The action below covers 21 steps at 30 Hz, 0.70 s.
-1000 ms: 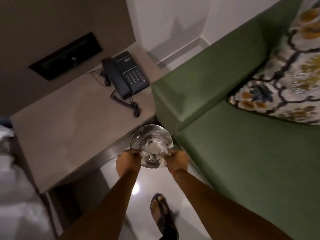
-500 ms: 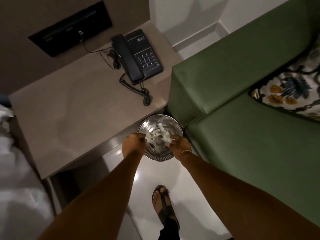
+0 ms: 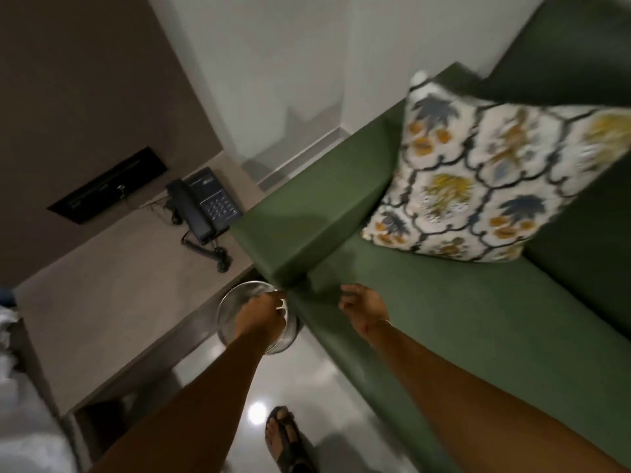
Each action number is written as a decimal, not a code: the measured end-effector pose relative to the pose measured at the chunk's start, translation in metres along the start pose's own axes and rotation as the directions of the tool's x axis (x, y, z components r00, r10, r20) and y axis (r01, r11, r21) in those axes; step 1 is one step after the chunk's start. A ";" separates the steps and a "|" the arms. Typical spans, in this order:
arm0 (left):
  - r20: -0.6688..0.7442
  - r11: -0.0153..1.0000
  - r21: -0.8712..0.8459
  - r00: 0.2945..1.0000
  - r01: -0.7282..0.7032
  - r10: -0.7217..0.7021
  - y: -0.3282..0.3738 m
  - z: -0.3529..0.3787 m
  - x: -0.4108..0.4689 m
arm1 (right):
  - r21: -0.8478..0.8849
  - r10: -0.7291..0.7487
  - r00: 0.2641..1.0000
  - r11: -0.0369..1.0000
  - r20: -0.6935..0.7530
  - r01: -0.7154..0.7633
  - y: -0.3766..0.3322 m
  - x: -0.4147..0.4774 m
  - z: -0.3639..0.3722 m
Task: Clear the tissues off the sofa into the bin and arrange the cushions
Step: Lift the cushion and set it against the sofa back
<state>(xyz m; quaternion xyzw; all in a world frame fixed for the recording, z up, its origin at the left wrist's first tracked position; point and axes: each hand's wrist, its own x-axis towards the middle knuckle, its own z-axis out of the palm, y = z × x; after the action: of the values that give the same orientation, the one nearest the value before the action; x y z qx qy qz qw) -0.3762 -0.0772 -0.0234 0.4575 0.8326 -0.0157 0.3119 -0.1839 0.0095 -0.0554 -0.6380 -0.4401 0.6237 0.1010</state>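
Since the earlier frame: both hands met over the bin; now the right hand (image 3: 363,307) has swung away above the sofa seat (image 3: 444,329), and the view has lifted toward the cushion.
Left hand (image 3: 263,314): over the mouth of the steel bin (image 3: 232,308), fingers curled; whether it pinches a tissue cannot be told.
Right hand grip: fingers loosely spread, holding nothing.
Tissues: none visible on the seat; the bin's inside is hidden by the hand.
Floral cushion (image 3: 478,179): propped tilted in the corner by the armrest (image 3: 307,213).
Doing it well: probably let go low inside the bin, then take the cushion by two edges and set it square against the backrest.
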 end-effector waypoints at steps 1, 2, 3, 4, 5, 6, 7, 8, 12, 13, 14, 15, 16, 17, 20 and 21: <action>0.002 1.000 -0.013 1.000 -0.007 0.007 0.022 -0.004 0.000 | -0.044 -0.016 0.999 0.999 -0.052 0.013 -0.007 -0.007 -0.026; -0.002 0.999 -0.027 1.000 -0.022 0.022 0.046 -0.009 0.001 | -0.088 -0.043 0.994 0.996 -0.098 0.034 -0.014 -0.014 -0.054; -0.008 0.998 -0.042 0.999 -0.047 0.047 0.071 -0.014 0.005 | -0.141 -0.083 0.987 0.988 -0.136 0.064 -0.021 -0.022 -0.084; -0.005 0.996 -0.063 0.998 -0.069 0.069 0.093 -0.020 0.010 | -0.266 -0.153 0.967 0.959 -0.206 0.095 -0.025 -0.026 -0.109; -0.002 0.991 -0.092 0.995 -0.102 0.102 0.120 -0.025 0.016 | -0.327 -0.197 0.937 0.940 -0.289 0.097 -0.030 -0.031 -0.140; -0.003 0.983 -0.134 0.992 -0.124 0.125 0.145 -0.029 0.023 | -0.334 -0.219 0.908 0.938 -0.357 0.094 -0.035 -0.035 -0.171; -0.008 0.976 -0.179 0.992 -0.126 0.127 0.168 -0.032 0.030 | -0.303 -0.204 0.879 0.950 -0.432 0.071 -0.038 -0.035 -0.199; -0.018 0.967 -0.226 0.993 -0.116 0.115 0.190 -0.034 0.037 | -0.269 -0.184 0.849 0.962 -0.496 0.051 -0.041 -0.034 -0.228; -0.004 0.905 -0.414 0.995 -0.093 0.101 0.253 -0.044 0.068 | -0.108 -0.104 0.768 0.993 -0.632 0.046 -0.051 -0.012 -0.310; -0.001 0.879 -0.465 0.993 -0.105 0.118 0.264 -0.045 0.077 | -0.050 -0.072 0.782 0.997 -0.619 0.052 -0.054 -0.003 -0.321; -0.001 0.851 -0.515 0.993 -0.102 0.119 0.273 -0.045 0.083 | 0.009 -0.052 0.812 0.997 -0.581 0.071 -0.057 0.004 -0.328; 0.000 0.830 -0.552 0.995 -0.083 0.100 0.281 -0.043 0.090 | 0.093 -0.034 0.846 0.991 -0.532 0.098 -0.058 0.012 -0.332; -0.001 0.808 -0.587 0.998 -0.056 0.068 0.288 -0.040 0.095 | 0.196 -0.012 0.880 0.973 -0.475 0.119 -0.060 0.018 -0.333; -0.001 0.781 -0.624 0.999 -0.026 0.032 0.294 -0.037 0.099 | 0.287 0.010 0.909 0.950 -0.417 0.121 -0.061 0.021 -0.331; 0.007 0.702 -0.709 0.997 0.057 -0.074 0.306 -0.035 0.108 | 0.420 0.007 0.931 0.894 -0.365 0.158 -0.064 0.020 -0.320; 0.010 0.695 -0.716 0.996 0.069 -0.088 0.310 -0.034 0.107 | 0.464 0.011 0.929 0.869 -0.371 0.174 -0.062 0.018 -0.320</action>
<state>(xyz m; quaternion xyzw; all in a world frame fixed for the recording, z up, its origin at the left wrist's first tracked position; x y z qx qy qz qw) -0.1959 0.1939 0.0274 0.2648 0.7959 0.3012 0.4536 0.0687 0.1932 0.0382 -0.6757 -0.2688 0.5815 0.3648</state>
